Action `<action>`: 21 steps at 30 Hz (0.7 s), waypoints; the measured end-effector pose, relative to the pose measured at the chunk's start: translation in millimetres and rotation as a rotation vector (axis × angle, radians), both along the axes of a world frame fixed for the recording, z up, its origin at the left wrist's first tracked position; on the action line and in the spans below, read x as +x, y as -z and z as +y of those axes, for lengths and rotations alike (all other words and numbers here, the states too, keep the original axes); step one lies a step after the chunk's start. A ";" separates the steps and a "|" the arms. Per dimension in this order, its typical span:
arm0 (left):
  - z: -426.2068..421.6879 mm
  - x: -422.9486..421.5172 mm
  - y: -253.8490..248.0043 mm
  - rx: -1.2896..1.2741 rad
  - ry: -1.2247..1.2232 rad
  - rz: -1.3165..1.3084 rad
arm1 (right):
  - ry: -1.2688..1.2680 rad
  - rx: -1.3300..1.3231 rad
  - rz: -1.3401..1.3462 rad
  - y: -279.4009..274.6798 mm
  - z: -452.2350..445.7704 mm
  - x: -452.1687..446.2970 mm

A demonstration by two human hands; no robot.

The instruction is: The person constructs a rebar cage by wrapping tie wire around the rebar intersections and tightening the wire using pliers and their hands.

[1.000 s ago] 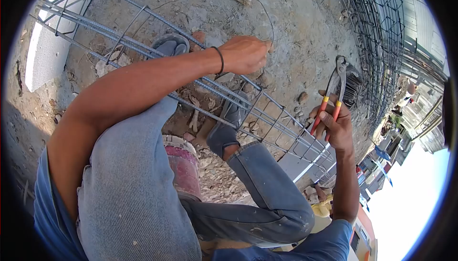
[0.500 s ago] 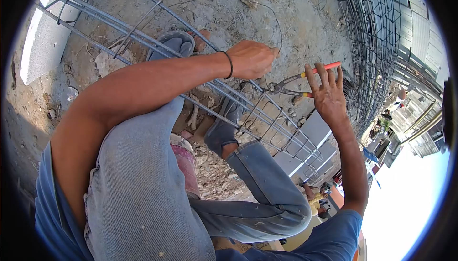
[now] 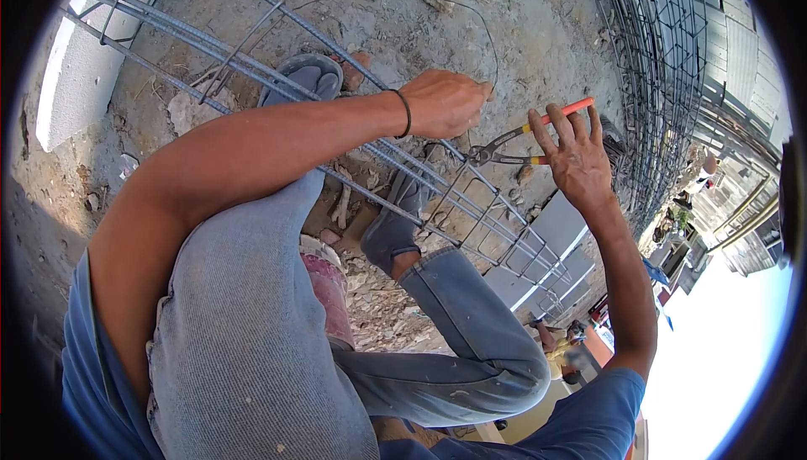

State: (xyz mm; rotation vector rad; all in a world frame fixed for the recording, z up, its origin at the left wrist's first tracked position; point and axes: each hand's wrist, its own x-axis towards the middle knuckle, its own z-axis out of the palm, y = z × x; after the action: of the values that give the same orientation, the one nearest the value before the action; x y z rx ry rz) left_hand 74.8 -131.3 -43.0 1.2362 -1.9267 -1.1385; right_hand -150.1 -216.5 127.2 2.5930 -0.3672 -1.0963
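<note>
My left hand (image 3: 445, 104), with a dark band at its wrist, is closed in a pinch above the reinforcing bars. A thin tie wire (image 3: 494, 52) runs from its fingertips and loops back over the ground. To the right, my right hand (image 3: 578, 153) grips the pincers (image 3: 508, 136), which have red and yellow handles. Its fingers lie over the upper handle, and the handles are spread apart. The pincers' jaws meet a bar of the long rebar cage (image 3: 454, 195), just below my left hand. Whether they bite on wire is too small to tell.
My shod feet (image 3: 307, 77) stand by the cage on rough ground. A pink-stained bucket (image 3: 324, 292) is between my legs. White foam blocks (image 3: 84, 65) lie at the left, more rebar cages (image 3: 660, 39) at the right. Another person (image 3: 555, 351) is in the background.
My right hand and the pincers' handles have shifted slightly up and to the left, with the jaws staying at the cage. My left hand has hardly moved.
</note>
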 end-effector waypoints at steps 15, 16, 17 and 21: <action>0.1 0.1 3.1 -0.056 -0.036 0.000 | 0.156 0.126 0.056 -15.4 0.7 18.6; 0.9 0.5 0.6 -0.082 -0.051 -0.011 | 0.478 0.255 0.309 -16.5 3.7 16.4; 0.9 -0.4 -2.1 -0.081 -0.043 -0.005 | 0.487 0.256 0.314 -17.3 4.8 10.6; -1.1 -5.9 0.1 -0.089 -0.056 0.022 | 1.257 0.637 0.346 -19.8 16.7 -1.7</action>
State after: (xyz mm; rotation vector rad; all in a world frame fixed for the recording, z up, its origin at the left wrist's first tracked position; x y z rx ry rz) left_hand 68.9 -132.4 -43.1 1.2173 -1.8936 -1.0230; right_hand -151.8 -199.8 147.0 2.4097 -1.9726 -2.2732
